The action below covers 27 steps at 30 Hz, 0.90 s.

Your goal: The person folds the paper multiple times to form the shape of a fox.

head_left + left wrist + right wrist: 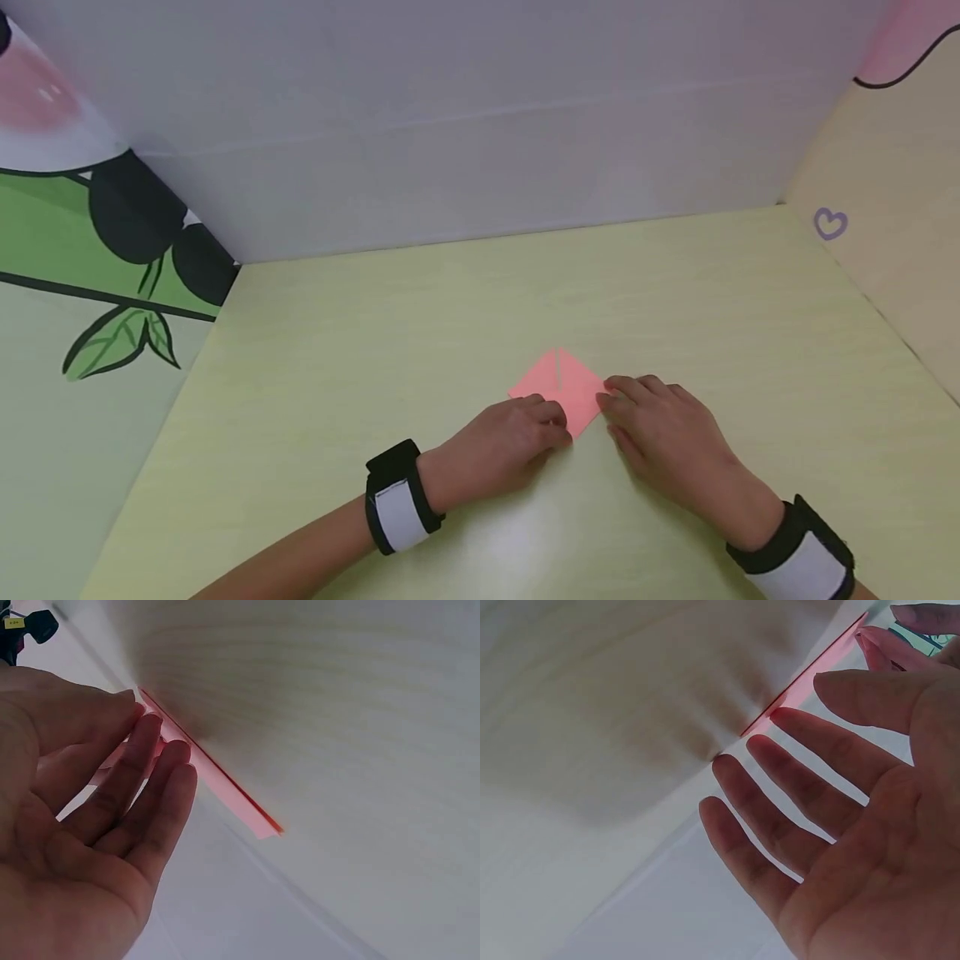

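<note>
A small folded sheet of pink paper (582, 390) lies on the table, turned like a diamond, with a slit running in from its far corner. Over its near left side is my left hand (501, 442), thumb and fingertips drawn together at the paper. In the right wrist view, a pink flap (883, 654) stands raised beside the left fingers. My right hand (667, 432) rests at the right corner, fingertips touching the edge. Its fingers are spread and fairly straight in the right wrist view. The left hand covers the paper's near left part in the head view.
The pale wood-grain table (360, 333) meets a grey-white wall (480, 167) at the back. A painted panel (112, 250) with leaves stands at the left, a beige panel (885, 183) with a drawn heart at the right. Both wrists wear black-and-white bands (403, 500).
</note>
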### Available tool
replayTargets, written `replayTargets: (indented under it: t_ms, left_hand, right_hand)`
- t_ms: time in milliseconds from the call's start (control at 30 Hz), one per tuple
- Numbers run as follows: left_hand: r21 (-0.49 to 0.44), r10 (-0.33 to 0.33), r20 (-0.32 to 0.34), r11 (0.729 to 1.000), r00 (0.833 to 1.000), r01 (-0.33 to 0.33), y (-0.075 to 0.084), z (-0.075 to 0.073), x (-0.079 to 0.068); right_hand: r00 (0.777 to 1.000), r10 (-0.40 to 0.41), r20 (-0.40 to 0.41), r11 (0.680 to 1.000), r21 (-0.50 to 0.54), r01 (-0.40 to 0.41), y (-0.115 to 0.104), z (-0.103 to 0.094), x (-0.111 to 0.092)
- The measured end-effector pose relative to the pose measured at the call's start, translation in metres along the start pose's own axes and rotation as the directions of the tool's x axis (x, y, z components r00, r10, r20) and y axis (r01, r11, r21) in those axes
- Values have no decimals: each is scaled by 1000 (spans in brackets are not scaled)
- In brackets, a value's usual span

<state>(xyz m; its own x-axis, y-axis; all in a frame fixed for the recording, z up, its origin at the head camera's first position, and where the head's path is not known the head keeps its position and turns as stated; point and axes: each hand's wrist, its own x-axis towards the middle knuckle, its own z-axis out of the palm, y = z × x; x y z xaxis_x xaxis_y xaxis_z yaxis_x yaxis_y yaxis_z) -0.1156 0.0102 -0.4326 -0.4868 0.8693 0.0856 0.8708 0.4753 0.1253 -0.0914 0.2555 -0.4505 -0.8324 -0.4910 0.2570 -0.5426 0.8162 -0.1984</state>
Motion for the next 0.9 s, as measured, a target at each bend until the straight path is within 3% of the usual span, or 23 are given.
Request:
replayTargets:
  t_ms: [200, 500, 767, 900]
  left_hand:
    - [-52, 10, -24, 999, 1000, -11, -4, 4, -6]
    - [18, 80, -63, 997, 995, -79, -7, 6, -12]
    - [56, 77, -42, 996, 996, -75, -8, 8, -13]
    - [70, 68, -20, 995, 997, -67, -7, 7, -12]
  right_hand:
    - [1000, -14, -14, 1000, -5, 13, 0, 3, 0]
    - [998, -40, -45, 999, 7, 40, -3, 6, -6]
    - [980, -196, -47, 981, 4, 196, -19, 8, -22]
    - [976, -218, -32, 976, -28, 217, -24, 11, -27]
